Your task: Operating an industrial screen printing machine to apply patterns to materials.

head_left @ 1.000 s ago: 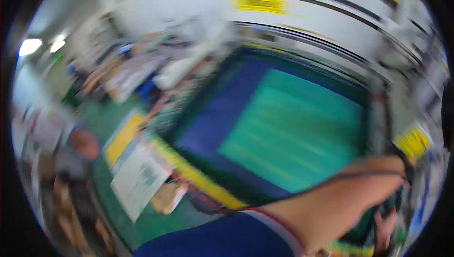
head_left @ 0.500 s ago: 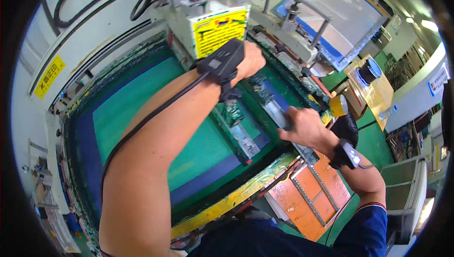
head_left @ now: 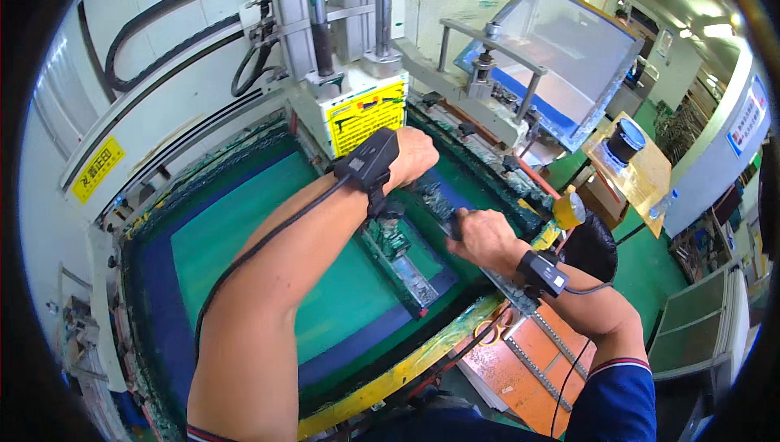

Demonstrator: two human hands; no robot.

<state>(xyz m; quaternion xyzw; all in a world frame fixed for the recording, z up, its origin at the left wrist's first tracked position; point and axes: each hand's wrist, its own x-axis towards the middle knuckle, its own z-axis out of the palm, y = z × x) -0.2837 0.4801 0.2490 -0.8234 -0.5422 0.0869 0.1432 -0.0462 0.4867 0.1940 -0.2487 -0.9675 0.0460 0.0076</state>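
Hands: left hand (head_left: 414,156) reaches deep over the squeegee bar (head_left: 398,251), fingers curled down at its far end, though what they grip I cannot tell; right hand (head_left: 481,235) is closed round a dark handle at the near end.
Position: bar lies across the green mesh screen (head_left: 244,239), inside the yellow-edged frame (head_left: 390,377).
Technique: I'd judge even pressure from both ends matters, keeping the blade flat.
Textures: mesh taut and glossy; bar metallic, crusted with green ink; frame taped, smeared.
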